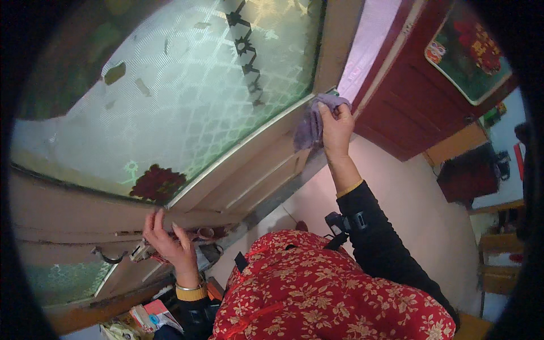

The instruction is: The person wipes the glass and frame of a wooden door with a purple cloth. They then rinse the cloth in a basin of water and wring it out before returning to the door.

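Observation:
My right hand (338,127) pinches a purple cloth (309,126) against the edge of a pale wooden door (249,187), beside the glass pane's right corner. The cloth hangs in folds from my fingers. Lower left, my left hand (173,243) is raised with its fingers apart and nothing in it, close to the door frame. Whether its fingertips touch the frame I cannot tell. The large patterned glass pane (187,85) fills the upper left, with a dark red flower decoration (158,183) at its bottom corner.
A dark door handle (109,256) and lock sit left of my left hand. To the right stands a dark red door (408,107) bearing a green decorated panel (470,54). Pale floor (413,209) lies between. Boxes (501,260) stand far right; packets (153,317) lie lower left.

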A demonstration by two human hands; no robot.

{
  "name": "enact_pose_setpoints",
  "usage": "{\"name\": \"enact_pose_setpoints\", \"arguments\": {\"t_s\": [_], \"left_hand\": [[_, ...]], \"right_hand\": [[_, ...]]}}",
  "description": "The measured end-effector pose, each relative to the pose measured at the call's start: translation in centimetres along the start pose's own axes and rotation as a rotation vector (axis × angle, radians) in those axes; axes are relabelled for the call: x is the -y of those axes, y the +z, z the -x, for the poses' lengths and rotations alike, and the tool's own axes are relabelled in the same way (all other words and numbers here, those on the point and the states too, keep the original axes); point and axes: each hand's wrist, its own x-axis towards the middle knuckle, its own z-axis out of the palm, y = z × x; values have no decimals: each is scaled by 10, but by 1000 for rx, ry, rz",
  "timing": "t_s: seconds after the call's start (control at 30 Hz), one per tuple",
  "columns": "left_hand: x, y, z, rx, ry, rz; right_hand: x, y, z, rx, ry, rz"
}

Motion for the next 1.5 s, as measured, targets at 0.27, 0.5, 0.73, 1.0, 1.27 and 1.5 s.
{"name": "enact_pose_setpoints", "arguments": {"t_s": [0.27,0.5,0.73,1.0,1.27,1.5], "left_hand": [[-20,-3,-35,-163,51,-321],[-15,10,-30,-158,57,-431],[-13,8,-31,-151,70,-429],[-22,-9,-38,-156,85,-409],[-7,-57,-81,-374,223,-466],[19,-64,-126,-610,355,-415]], "right_hand": [[-36,8,-26,141,-514,600],[-36,2,-26,281,-664,731],[-13,31,25,524,-789,601],[-22,45,43,690,-780,456],[-37,4,-32,282,-734,629],[-34,26,-7,223,-685,679]]}}
